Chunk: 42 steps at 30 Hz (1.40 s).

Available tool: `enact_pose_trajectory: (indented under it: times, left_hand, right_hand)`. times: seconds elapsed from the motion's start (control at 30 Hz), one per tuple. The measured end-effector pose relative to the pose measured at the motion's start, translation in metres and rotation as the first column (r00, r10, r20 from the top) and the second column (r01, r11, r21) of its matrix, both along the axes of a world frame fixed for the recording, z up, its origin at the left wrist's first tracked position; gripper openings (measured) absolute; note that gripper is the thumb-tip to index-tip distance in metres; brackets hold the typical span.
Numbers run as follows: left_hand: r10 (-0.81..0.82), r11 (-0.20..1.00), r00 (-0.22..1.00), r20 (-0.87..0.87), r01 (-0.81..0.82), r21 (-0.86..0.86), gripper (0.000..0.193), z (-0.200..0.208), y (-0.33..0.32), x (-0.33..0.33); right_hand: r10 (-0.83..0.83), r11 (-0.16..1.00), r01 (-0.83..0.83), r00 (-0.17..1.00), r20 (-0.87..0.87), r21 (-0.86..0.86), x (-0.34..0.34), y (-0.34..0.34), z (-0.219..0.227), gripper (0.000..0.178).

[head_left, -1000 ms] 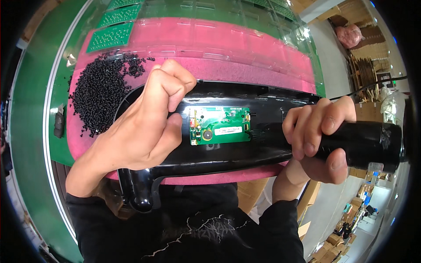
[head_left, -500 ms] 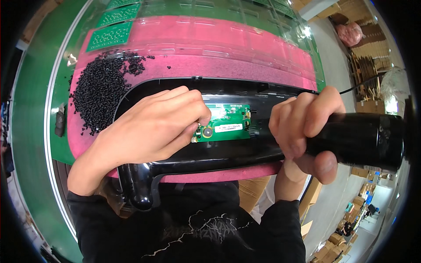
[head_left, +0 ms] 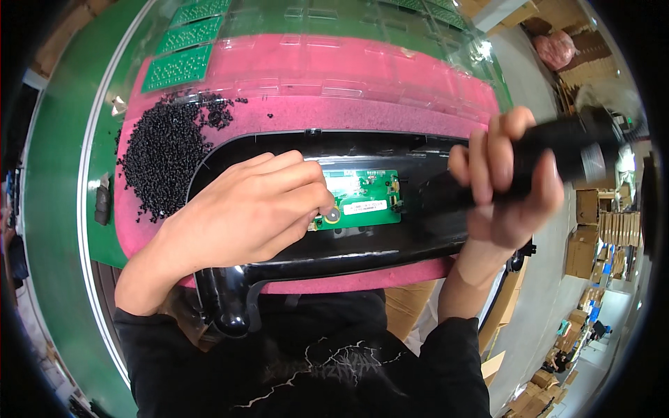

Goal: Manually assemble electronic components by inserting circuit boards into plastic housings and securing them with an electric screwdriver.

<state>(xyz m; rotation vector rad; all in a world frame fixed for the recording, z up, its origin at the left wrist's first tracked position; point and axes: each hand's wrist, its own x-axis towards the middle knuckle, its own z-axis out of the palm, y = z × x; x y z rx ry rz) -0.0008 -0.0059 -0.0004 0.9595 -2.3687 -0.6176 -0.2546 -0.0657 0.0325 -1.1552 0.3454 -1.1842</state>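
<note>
A black molded plastic housing [head_left: 293, 270] lies open side up in front of me, with a green circuit board [head_left: 380, 184] inside it. My left hand [head_left: 254, 202] is over the housing, its thumb and fingers pinched together at the board's left end beside a small round component [head_left: 332, 214]. What the fingertips hold, if anything, is hidden. Over the housing's right end, my right hand [head_left: 505, 167] is closed round a black electric screwdriver [head_left: 557, 150], smeared by motion. The screwdriver slants, its narrower end down toward the board's right side and apart from the left hand.
A heap of small black screws [head_left: 164, 157] sits on the pink mat [head_left: 362, 111] to the left. Clear plastic trays [head_left: 300, 63] stand behind, with several green circuit boards [head_left: 178, 67] at the far left. Cardboard boxes [head_left: 582, 254] are on the floor at right.
My right hand has tilted the screwdriver, raising its rear end and bringing its narrow end leftward and down over the housing. The left hand keeps its pinch at the board.
</note>
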Motion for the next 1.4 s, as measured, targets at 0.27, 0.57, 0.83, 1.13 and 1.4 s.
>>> enact_pose_trajectory:
  times: [0.27, 0.57, 0.83, 1.13, 1.4]
  left_hand:
    - [0.033, 0.993, 0.997, -0.062, -0.040, -0.113, 0.018, 0.013, 0.000, 0.000]
    - [0.314, 0.935, 0.948, 0.046, -0.301, -0.186, 0.024, 0.020, -0.005, 0.005]
    - [0.384, 0.916, 0.879, 0.281, -0.325, -0.235, 0.029, 0.004, -0.011, 0.006]
    - [0.359, 0.896, 0.883, 0.303, -0.235, -0.376, 0.025, 0.027, 0.001, 0.031]
    - [0.584, 0.509, 0.750, -0.310, -0.636, -0.580, 0.030, 0.068, 0.139, 0.054]
  right_hand:
    - [-0.501, 0.811, 0.414, 0.857, 0.124, 0.412, -0.019, -0.024, -0.007, 0.026]
    - [-0.913, 0.377, 0.809, 0.406, -0.034, -0.452, -0.089, 0.090, -0.050, 0.059]
    - [-0.803, 0.047, 0.802, -0.324, -0.500, -0.596, -0.199, 0.193, -0.165, 0.009]
    - [-0.128, 0.184, 0.823, -0.523, -0.843, -0.538, -0.281, 0.309, -0.344, 0.028]
    - [0.092, -0.096, 0.720, -0.682, -0.726, -0.688, -0.395, 0.363, -0.356, 0.045]
